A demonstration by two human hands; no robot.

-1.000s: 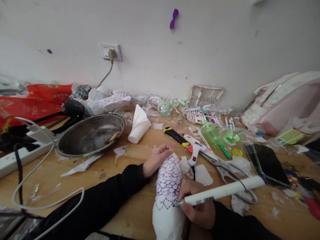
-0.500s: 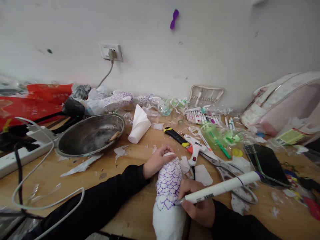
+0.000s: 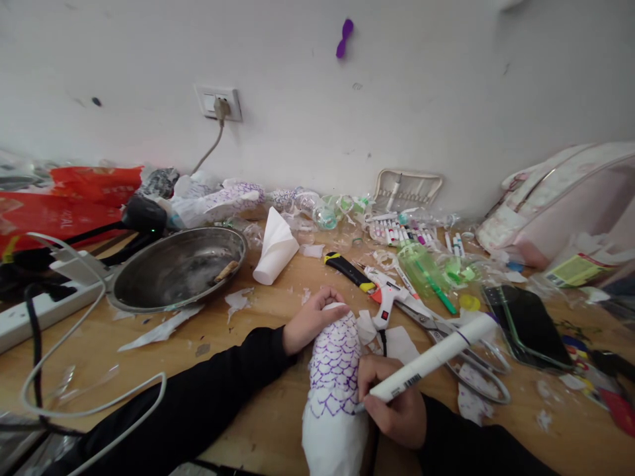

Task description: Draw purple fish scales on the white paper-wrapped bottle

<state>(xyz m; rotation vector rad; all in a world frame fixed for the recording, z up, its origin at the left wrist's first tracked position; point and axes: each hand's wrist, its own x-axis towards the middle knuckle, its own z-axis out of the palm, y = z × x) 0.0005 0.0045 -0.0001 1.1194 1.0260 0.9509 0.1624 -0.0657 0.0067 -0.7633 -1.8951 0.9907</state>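
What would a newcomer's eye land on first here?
First, the white form with purple scales at bottom centre, and the long white marker in the right fingers, slanting up from the form's right side. Next, the dark metal bowl on the table's left and the bright red packaging at the far left edge.

Your white form (image 3: 333,387) (purple scales on its far part) extends toward you from your left fingers (image 3: 325,297); your white marker (image 3: 434,359) slants up from your right fingers (image 3: 373,370).
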